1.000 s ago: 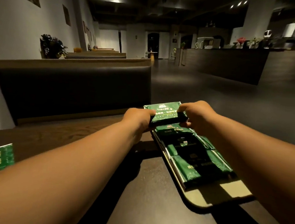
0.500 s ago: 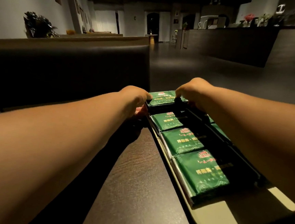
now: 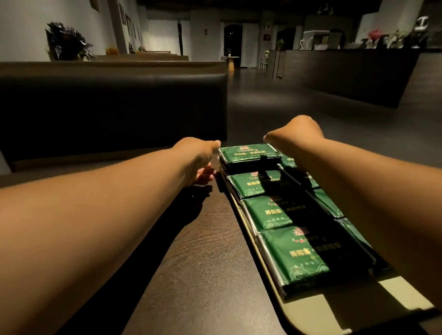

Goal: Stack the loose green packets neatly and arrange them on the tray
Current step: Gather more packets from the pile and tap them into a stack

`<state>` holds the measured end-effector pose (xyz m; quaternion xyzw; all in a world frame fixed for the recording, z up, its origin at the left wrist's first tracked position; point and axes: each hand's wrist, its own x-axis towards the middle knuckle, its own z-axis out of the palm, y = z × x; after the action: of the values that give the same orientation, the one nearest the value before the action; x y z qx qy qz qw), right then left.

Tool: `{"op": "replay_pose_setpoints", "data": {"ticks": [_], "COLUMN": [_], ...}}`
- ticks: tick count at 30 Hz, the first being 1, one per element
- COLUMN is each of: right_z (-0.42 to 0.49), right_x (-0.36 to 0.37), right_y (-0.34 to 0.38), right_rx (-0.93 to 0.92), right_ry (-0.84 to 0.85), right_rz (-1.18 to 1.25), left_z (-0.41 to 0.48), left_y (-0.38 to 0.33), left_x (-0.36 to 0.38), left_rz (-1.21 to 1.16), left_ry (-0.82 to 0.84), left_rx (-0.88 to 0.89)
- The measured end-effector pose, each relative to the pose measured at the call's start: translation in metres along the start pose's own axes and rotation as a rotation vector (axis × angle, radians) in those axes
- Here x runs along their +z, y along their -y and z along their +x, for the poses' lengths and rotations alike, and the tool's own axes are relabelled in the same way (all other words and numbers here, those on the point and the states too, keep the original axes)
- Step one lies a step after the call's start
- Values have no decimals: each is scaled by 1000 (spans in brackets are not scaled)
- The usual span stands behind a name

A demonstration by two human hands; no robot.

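Observation:
A beige tray (image 3: 316,317) lies on the dark table at the right, filled with rows of green packets (image 3: 290,253) laid flat. At its far end sits a short stack of green packets (image 3: 247,153). My left hand (image 3: 199,157) is at the stack's left side, thumb by the top corner and fingers low beside the tray edge. My right hand (image 3: 294,136) hovers over the stack's far right corner, thumb tip just above it. Its fingers are hidden behind the wrist. My right forearm covers the right row of packets.
The dark wooden table (image 3: 191,285) stretches left of the tray. A padded bench backrest (image 3: 99,108) runs across behind it, with a plant (image 3: 68,41) beyond. A long counter (image 3: 343,71) stands at the far right across an open floor.
The stack held in both hands came down onto the tray's far end. My right hand has since lifted off its top, and my left hand has slid to its side.

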<state>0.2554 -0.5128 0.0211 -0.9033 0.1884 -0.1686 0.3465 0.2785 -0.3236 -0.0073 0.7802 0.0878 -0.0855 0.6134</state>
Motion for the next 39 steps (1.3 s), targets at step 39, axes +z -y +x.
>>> {"op": "replay_pose_setpoints", "data": {"ticks": [39], "right_z": [-329], "right_x": [153], "right_y": [124], "right_rx": [-347], "right_ry": [368], "right_rz": [-38], "left_z": [-207], "left_y": [194], "left_x": [-305], "left_rz": [918], "left_ry": [-116], "left_rx": [351]}}
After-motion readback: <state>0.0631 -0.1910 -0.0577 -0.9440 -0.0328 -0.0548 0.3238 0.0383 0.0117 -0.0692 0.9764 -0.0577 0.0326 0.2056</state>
